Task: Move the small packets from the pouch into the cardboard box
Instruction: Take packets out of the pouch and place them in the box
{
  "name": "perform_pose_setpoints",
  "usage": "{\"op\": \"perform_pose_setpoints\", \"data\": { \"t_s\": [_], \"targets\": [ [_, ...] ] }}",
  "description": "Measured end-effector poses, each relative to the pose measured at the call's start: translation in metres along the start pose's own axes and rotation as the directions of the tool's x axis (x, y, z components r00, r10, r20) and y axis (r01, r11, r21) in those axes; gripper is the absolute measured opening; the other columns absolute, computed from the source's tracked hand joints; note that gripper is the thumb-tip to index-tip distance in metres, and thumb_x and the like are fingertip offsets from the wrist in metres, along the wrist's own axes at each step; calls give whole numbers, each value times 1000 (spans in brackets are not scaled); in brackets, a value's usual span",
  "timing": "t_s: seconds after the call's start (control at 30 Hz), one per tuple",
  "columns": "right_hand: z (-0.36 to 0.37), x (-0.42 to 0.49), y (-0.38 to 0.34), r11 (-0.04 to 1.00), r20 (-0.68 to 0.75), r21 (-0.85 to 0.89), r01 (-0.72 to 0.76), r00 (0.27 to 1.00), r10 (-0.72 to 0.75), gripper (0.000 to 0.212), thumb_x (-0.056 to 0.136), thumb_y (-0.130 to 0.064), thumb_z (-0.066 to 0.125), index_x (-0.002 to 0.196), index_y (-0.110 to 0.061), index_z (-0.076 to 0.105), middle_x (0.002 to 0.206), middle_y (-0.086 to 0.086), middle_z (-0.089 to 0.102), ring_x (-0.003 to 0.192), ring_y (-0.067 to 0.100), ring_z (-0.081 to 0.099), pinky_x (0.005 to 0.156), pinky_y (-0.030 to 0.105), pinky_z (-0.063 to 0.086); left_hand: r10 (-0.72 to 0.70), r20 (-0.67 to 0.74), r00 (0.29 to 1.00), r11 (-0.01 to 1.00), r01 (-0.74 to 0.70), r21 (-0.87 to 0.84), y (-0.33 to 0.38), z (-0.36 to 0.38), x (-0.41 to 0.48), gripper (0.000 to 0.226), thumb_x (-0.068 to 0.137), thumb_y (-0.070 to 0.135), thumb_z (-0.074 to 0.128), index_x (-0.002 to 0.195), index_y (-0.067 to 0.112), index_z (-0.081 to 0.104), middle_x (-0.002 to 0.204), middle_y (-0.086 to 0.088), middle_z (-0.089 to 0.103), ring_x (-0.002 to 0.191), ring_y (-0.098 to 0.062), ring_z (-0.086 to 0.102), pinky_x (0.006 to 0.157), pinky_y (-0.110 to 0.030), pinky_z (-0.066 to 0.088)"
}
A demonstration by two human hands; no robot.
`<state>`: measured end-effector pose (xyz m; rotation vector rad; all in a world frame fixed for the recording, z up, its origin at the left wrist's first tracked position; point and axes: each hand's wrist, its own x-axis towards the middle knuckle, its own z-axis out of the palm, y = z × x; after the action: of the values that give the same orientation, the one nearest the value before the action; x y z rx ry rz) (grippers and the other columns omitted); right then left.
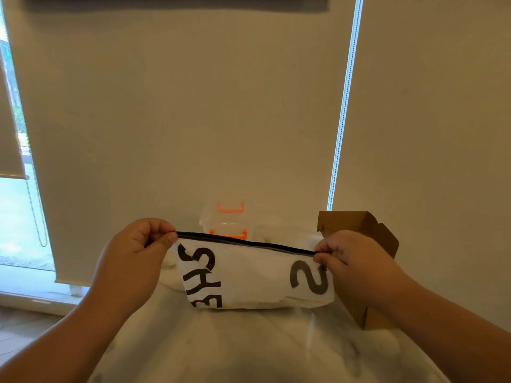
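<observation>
Beige roller blinds [179, 106] across the whole back, with a bright strip of window [16, 222] and a hanging bead chain [36, 211] far out beyond the left grip. Below, white marbled tabletop [221, 349].

Stretched between two pinches: white fabric pouch [254, 275] with big black letters, dark zip [243, 241] along its top edge, pulled taut and sloping slightly down toward the right grip. Zip closed from one pinch to the other. Pinched at one end by thumb and forefinger of the left hand [132, 252], other fingers curled in. Pinched at the other end by thumb and fingertips of the right hand [356, 261], clamped right at the zip's end, a small dark tab showing just under the thumb. Hanging below both grips, the pouch body. Lower edge down at the tabletop, touching or just clear: cannot tell. Inside of the pouch hidden by the fabric.

Just behind the right grip and partly hidden by it: brown cardboard box [359, 225], flap raised, standing on the tabletop. Behind the zip line, between the two grips and near the middle: clear plastic container [229, 219] with orange latches.
</observation>
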<state>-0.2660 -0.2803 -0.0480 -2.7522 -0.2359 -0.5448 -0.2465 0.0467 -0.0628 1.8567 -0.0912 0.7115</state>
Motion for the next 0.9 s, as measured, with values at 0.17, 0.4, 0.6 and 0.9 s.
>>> {"op": "perform_pose_setpoints", "data": {
  "t_s": [0.17, 0.4, 0.6, 0.9],
  "targets": [
    [-5, -5, 15, 999, -44, 26, -33, 998, 34, 15, 96, -34, 58, 97, -33, 73, 82, -20, 64, 78, -3, 59, 63, 10, 41, 37, 111, 993, 994, -48, 99, 1, -5, 2, 15, 88, 19, 63, 78, 30, 67, 72, 5, 67, 70, -18, 62, 63, -33, 49],
    [-14, -7, 13, 1000, -55, 18, -13, 998, 14, 15, 96, -30, 58, 93, -36, 72, 80, -16, 64, 75, 1, 60, 61, 13, 44, 236, 421, 876, 912, -350, 215, 57, 22, 11, 8, 84, 42, 64, 87, 35, 66, 90, 16, 63, 79, -1, 60, 65, -26, 49],
    [-21, -11, 4, 1000, -42, 2, 26, 999, -25, 16, 97, -29, 57, 97, -33, 73, 78, -16, 62, 74, -1, 59, 66, 7, 44, -40, 834, 550, 622, -640, 452, 83, 69, 23, 36, 93, 45, 55, 128, 37, 58, 117, 16, 61, 105, -7, 55, 91, -29, 44],
    [-12, -29, -11, 946, -69, -206, 249, 961, -268, 41, 89, -57, 48, 125, -41, 58, 108, -27, 46, 106, -3, 42, 91, 20, 36, -45, 852, 522, 807, -483, 339, 77, 82, 26, 19, 85, 39, 70, 78, 22, 69, 74, 2, 63, 66, -11, 55, 64, -29, 45]
  ]
}}
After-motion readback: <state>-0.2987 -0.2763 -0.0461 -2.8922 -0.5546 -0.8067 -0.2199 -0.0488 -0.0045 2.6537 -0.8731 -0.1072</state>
